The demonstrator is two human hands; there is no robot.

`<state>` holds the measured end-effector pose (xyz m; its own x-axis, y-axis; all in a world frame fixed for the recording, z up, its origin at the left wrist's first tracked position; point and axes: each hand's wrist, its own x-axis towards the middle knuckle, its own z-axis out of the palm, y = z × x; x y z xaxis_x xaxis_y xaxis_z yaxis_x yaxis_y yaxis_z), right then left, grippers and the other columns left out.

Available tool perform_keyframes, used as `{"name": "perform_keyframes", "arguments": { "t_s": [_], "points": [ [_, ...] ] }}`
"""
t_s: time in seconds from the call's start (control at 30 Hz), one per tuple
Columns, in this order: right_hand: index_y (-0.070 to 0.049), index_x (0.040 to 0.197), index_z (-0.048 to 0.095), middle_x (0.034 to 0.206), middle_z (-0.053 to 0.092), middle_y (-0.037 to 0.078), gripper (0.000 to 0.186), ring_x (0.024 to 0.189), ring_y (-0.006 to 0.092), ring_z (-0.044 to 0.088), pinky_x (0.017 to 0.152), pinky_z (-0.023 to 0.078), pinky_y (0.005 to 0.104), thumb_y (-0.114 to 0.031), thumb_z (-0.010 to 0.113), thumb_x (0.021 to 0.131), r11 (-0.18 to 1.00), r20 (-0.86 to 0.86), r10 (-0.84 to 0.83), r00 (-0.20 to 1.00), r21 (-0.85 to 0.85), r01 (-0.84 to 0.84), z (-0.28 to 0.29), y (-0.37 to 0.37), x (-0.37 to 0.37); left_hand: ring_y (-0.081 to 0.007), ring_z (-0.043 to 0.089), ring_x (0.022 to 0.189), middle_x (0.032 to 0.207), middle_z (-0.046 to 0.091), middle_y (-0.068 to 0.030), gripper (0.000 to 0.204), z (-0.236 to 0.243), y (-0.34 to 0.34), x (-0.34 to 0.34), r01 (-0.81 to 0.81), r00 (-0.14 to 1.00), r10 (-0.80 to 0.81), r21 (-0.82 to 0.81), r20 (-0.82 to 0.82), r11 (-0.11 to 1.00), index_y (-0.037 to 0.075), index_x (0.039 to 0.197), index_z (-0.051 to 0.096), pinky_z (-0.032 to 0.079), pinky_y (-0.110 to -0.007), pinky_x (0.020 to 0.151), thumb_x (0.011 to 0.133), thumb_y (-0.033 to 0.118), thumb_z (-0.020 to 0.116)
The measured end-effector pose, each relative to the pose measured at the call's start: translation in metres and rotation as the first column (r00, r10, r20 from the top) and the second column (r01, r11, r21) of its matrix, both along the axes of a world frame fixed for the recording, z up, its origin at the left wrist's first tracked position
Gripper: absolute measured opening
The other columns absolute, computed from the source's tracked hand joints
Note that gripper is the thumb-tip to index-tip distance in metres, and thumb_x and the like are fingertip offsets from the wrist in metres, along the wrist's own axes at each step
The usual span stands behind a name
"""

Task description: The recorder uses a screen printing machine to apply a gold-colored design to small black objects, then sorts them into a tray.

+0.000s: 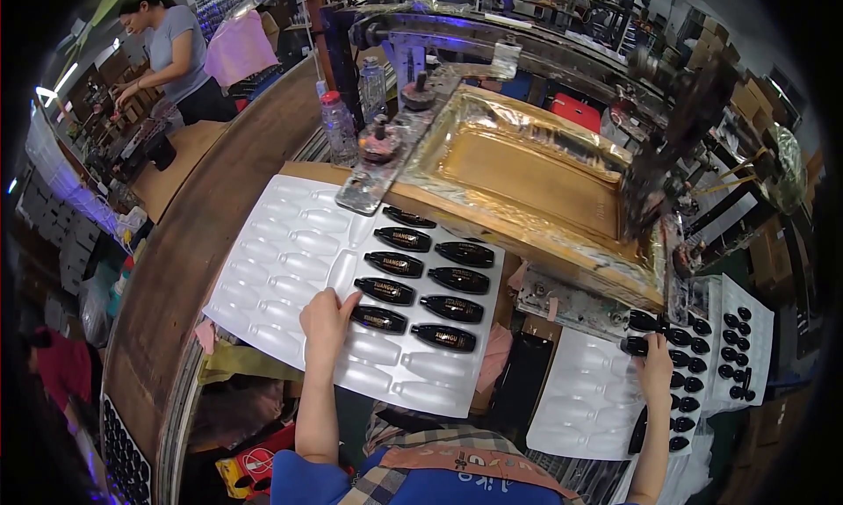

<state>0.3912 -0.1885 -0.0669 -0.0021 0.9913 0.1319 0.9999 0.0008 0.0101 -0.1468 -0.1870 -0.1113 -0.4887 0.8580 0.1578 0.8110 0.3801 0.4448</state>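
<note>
At the left end of a glossy black oval shell (379,319) with gold print, my left hand (325,323) has its fingers closed. That shell lies in a white moulded tray (263,268) with two columns of similar printed shells and several bare hollows. Over to the right, my right hand (655,364) pinches a black oval shell (633,346) above a second white tray (575,391). More black shells (688,383) line that tray's right side. Between and beyond my hands a wooden screen-printing frame (527,167) with an amber mesh is tilted on its press.
A curved brown bench edge (176,277) runs along the left. A clear bottle with a red cap (337,123) stands behind the left tray. Another tray of black parts (742,347) lies far right. Someone in a grey shirt (180,57) works at the upper left.
</note>
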Motion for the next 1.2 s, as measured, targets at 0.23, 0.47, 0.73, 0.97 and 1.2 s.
{"name": "perform_keyframes", "arguments": {
  "t_s": [0.23, 0.47, 0.73, 0.97, 1.2],
  "points": [
    [-0.004, 0.108, 0.045, 0.11, 0.046, 0.012, 0.047, 0.073, 0.0233, 0.054, 0.06, 0.044, 0.0315, 0.0, 0.062, 0.064, 0.996, -0.462, -0.088, 0.882, -0.035, 0.081, 0.008, -0.009, -0.004, -0.0258, 0.053, 0.056, 0.064, 0.053, -0.0126, 0.018, 0.067, 0.044, 0.049, 0.192, 0.915, -0.322, 0.437, 0.245, 0.879, 0.0, 0.072, 0.054, 0.042, -0.032, 0.051, 0.077, 0.017, 0.06],
    [0.001, 0.11, 0.046, 0.101, 0.052, 0.012, 0.057, 0.083, 0.0181, 0.052, 0.074, 0.041, 0.0288, -0.013, 0.071, 0.061, 0.971, -0.715, 0.192, 0.672, 0.237, -0.025, 0.065, 0.007, -0.059, -0.0253, 0.055, 0.09, 0.096, 0.057, -0.015, 0.025, 0.088, 0.139, 0.137, 0.787, 0.385, -0.899, 0.583, -0.209, 0.201, -0.002, 0.095, 0.054, 0.042, -0.032, 0.08, 0.077, 0.015, 0.055],
    [0.001, 0.108, 0.049, 0.104, 0.054, 0.01, 0.049, 0.094, 0.0174, 0.051, 0.083, 0.039, 0.0288, -0.018, 0.07, 0.068, 0.973, -0.774, 0.202, 0.601, 0.088, -0.214, 0.094, 0.049, -0.119, -0.016, 0.056, 0.085, 0.09, 0.059, -0.0092, 0.019, 0.117, 0.172, 0.146, 0.563, 0.001, -0.844, 0.697, 0.536, 0.444, -0.002, 0.093, 0.056, 0.043, -0.026, 0.076, 0.079, 0.011, 0.053],
    [-0.003, 0.105, 0.053, 0.101, 0.057, 0.011, 0.046, 0.094, 0.0224, 0.053, 0.081, 0.04, 0.0292, -0.031, 0.067, 0.071, 0.897, -0.639, 0.402, 0.655, 0.133, -0.421, 0.088, 0.067, -0.171, -0.009, 0.054, 0.081, 0.09, 0.06, -0.0056, 0.014, 0.097, 0.09, 0.078, 0.088, 0.373, -0.675, 0.7, 0.637, 0.709, -0.003, 0.092, 0.059, 0.042, -0.02, 0.073, 0.081, 0.006, 0.054],
    [0.002, 0.103, 0.053, 0.101, 0.057, 0.014, 0.034, 0.094, 0.0237, 0.053, 0.083, 0.039, 0.0287, -0.023, 0.057, 0.079, 0.957, -0.581, 0.227, 0.781, -0.015, -0.289, 0.088, 0.05, -0.157, -0.0066, 0.05, 0.075, 0.085, 0.056, -0.0025, 0.011, 0.015, -0.053, 0.084, -0.067, 0.513, -0.321, 0.41, 0.796, 0.91, -0.001, 0.09, 0.058, 0.04, -0.018, 0.068, 0.08, 0.002, 0.054]
  ]
}}
